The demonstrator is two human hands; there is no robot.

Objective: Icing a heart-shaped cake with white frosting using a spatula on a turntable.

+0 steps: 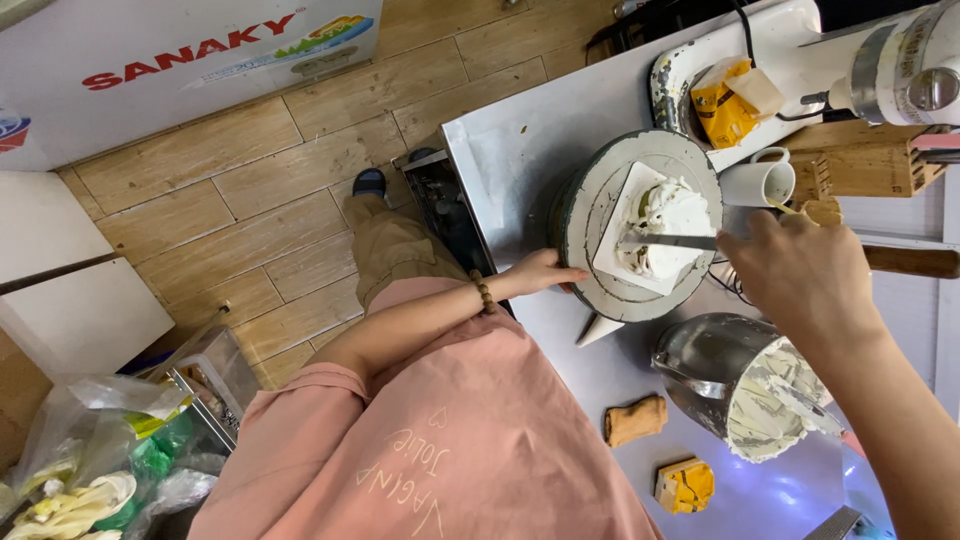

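**A:** Right hand (800, 275) closed round the handle of a palette knife (668, 241), blade laid flat across the cream-covered cake (668, 225). Left hand (540, 272) mostly open, fingertips resting on the rim of the grey turntable (585, 215).

**B:** Looks super soft, that cream. Probably dents at any touch, so no grabbing the cake itself. Better taken by the white square board (630, 205) underneath.

**A:** Agreed. Turntable seems heavy and stiff, sitting on the steel counter (520, 140). Steel mixing bowl (735, 385) of cream just beside it, white mug (757, 183) behind, stand mixer (880, 60) further back.
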